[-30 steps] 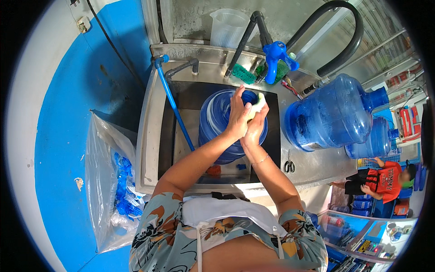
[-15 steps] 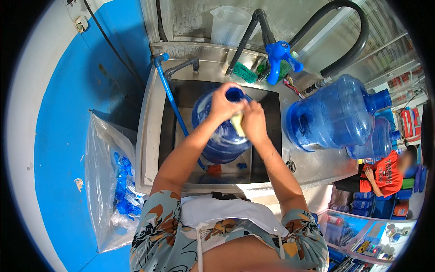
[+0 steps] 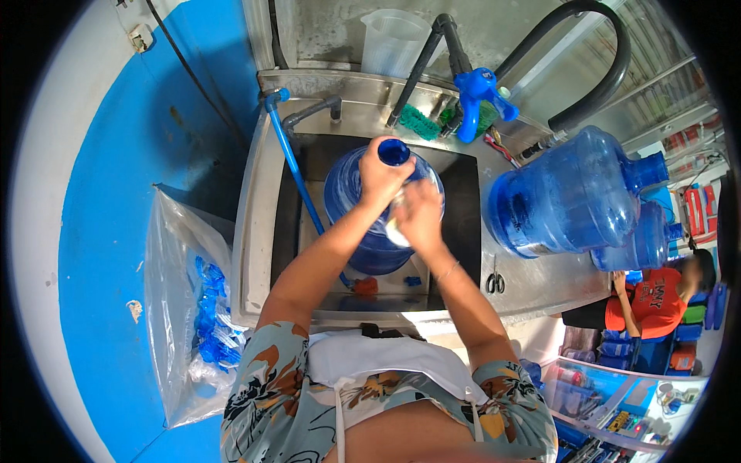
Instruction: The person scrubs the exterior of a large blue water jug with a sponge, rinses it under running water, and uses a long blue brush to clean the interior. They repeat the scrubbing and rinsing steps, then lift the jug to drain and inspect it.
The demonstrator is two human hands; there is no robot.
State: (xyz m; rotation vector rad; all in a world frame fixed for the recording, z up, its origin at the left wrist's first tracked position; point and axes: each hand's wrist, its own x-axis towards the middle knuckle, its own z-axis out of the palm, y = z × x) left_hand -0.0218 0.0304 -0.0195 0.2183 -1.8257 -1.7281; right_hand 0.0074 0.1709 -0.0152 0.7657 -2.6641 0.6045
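Observation:
A large blue water jug (image 3: 378,256) stands in the steel sink (image 3: 461,202), its open mouth facing up and soapy streaks on its sides. My left hand (image 3: 378,176) is wrapped round the jug's neck, just below the rim. On the shoulder of the jug, my right hand (image 3: 422,214), smeared by motion, presses a pale yellowish sponge or cloth (image 3: 397,234); its exact kind is partly hidden by the fingers. An orange-red scrap (image 3: 364,287) and a small blue piece (image 3: 413,281) lie on the sink bottom near the jug.
Two blue jugs, one nearer (image 3: 552,201) and one behind (image 3: 637,243), lie on the right counter beside scissors (image 3: 495,279). A blue tap (image 3: 477,96), green scrubber (image 3: 419,122) and blue pipe (image 3: 297,174) border the sink. A plastic bag (image 3: 174,309) hangs left; a person (image 3: 656,301) stands right.
My right hand has slid from beside the jug's neck down its shoulder with the sponge or cloth. The left hand has shifted lower round the neck. The jug's mouth has tilted slightly.

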